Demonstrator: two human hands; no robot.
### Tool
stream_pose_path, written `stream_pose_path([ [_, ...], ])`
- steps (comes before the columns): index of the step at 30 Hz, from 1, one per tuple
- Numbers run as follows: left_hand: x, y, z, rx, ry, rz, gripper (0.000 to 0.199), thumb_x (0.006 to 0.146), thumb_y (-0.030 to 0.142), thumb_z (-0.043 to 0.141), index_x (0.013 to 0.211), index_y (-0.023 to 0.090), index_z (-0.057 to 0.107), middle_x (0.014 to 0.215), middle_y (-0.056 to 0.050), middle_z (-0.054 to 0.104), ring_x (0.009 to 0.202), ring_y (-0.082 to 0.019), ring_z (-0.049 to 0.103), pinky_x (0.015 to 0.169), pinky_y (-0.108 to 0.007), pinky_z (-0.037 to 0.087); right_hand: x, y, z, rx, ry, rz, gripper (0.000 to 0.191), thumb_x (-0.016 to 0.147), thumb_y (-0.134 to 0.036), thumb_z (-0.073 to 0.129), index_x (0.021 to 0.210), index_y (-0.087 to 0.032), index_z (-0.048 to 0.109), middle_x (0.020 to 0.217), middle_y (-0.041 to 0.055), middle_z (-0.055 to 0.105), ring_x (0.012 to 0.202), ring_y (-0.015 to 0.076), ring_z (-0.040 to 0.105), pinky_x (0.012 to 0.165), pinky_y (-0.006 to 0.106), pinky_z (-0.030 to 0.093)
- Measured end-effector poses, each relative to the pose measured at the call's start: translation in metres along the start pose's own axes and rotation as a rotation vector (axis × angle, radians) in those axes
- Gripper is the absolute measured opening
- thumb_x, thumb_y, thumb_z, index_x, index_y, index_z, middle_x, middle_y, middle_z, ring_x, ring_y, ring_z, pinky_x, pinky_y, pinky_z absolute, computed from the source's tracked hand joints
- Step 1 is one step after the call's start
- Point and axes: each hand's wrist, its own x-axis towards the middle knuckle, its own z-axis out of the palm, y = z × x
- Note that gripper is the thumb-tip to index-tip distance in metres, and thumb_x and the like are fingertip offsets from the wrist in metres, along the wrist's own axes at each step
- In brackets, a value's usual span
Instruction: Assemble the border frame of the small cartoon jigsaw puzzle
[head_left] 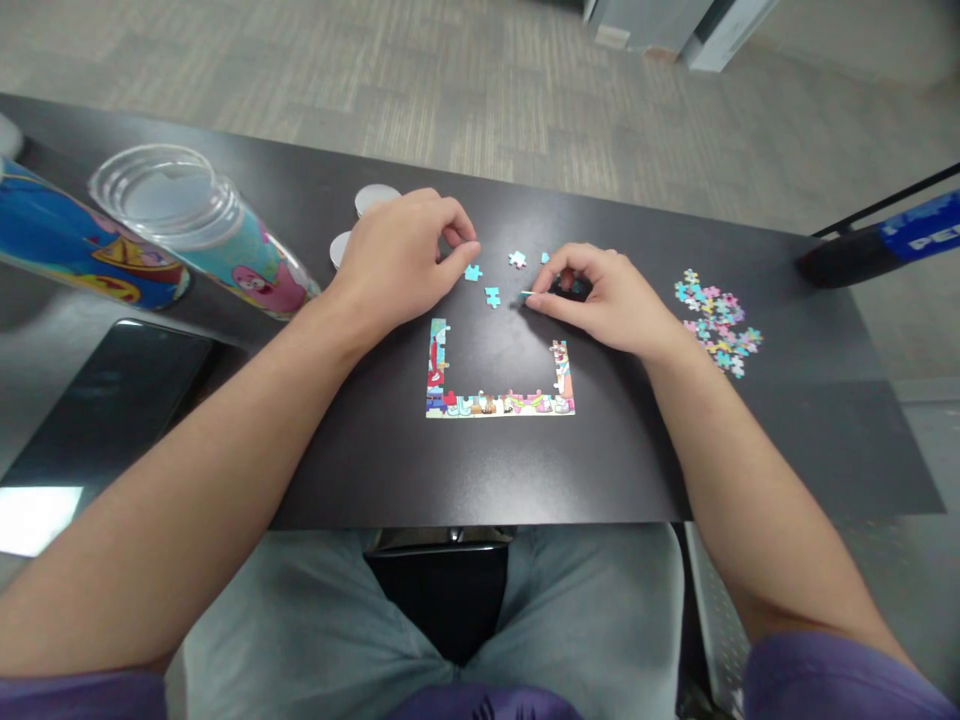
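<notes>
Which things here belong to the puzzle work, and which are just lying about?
Belonging:
puzzle piece in right hand
joined border section
loose pieces near left hand
piece pile on the right

Seemingly lying about:
dark slab
two printed tubes
white discs
black-and-blue cylinder

The room looks like an office, going by the grey-beige, streaky carpet tiles [450, 100] and the plain, dark desk [367, 465] at which the person [600, 610] sits
</notes>
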Motion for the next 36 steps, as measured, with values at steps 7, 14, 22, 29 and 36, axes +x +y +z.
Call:
stream_pose_path([
  [7,0.001,-0.011,0.006,-0.044,0.040,0.056,0.029,0.115,0.057,0.075,0.123,0.036,0.094,0.110,-0.008,0.091,0.115,-0.038,0.085,0.106,-0.058,0.069,-0.005,-0.004,-0.008,0.224,0.036,0.062,0.062,0.098,-0.087,0.100,0.132,-0.037,0.092,0.105,0.0049,0.084,0.094,0.0309,0.075,0.090,0.049,0.067],
  [14,-0.001,-0.008,0.001,-0.047,-0.012,0.010,0.035,0.118,0.063,0.074,0.124,0.034,0.092,0.121,-0.009,0.090,0.117,-0.038,0.081,0.113,-0.058,0.064,-0.014,-0.003,-0.028,0.310,-0.038,0.124,0.050,0.098,-0.078,0.107,0.115,-0.033,0.094,0.105,0.0061,0.092,0.100,0.0301,0.083,0.096,0.048,0.070],
  [22,-0.004,0.001,-0.003,-0.031,-0.040,-0.012,0.042,0.118,0.068,0.070,0.125,0.032,0.091,0.114,-0.007,0.087,0.108,-0.034,0.069,0.106,-0.057,0.060,-0.019,-0.008,-0.035,0.399,-0.151,0.200,0.051,0.087,-0.072,0.118,0.103,-0.033,0.089,0.101,0.0061,0.093,0.098,0.0318,0.086,0.093,0.052,0.073],
  [29,-0.004,0.010,-0.007,0.040,-0.073,-0.081,0.044,0.117,0.061,0.067,0.130,0.026,0.089,0.131,-0.012,0.087,0.105,-0.032,0.069,0.111,-0.056,0.056,-0.022,-0.011,-0.036,0.456,-0.201,0.195,0.054,0.086,-0.071,0.122,0.098,-0.031,0.087,0.094,0.0054,0.089,0.095,0.0302,0.084,0.093,0.053,0.075],
  [36,-0.003,0.008,-0.006,0.063,-0.079,-0.044,0.044,0.115,0.060,0.066,0.129,0.025,0.089,0.127,-0.014,0.087,0.096,-0.031,0.066,0.108,-0.059,0.061,-0.021,-0.009,-0.036,0.377,-0.257,0.208,0.048,0.086,-0.067,0.121,0.098,-0.033,0.089,0.098,0.0034,0.092,0.098,0.0311,0.086,0.098,0.056,0.077],
])
